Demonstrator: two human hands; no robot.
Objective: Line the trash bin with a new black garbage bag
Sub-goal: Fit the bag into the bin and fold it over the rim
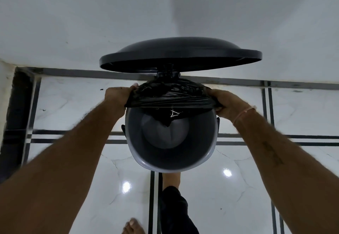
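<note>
Glossy white floor tiles, bin half-lined

White tiled floor (pixel 238 197) with dark inlay lines; grey trash bin (pixel 170 165) stood by the wall, lid (pixel 179 52) raised. Black garbage bag (pixel 170 96) is stretched over the far rim only, its bottom hanging inside. Left hand (pixel 117 96) and right hand (pixel 225 103) are each clenched on a bag edge. Edges are best drawn evenly toward the near rim, without tearing

Both forearms are bare and sleeveless. Right wrist carries a thin thread band (pixel 244 113). Right forearm bears a dark tattoo (pixel 273 154) (design illegible). Feet are bare.
</note>
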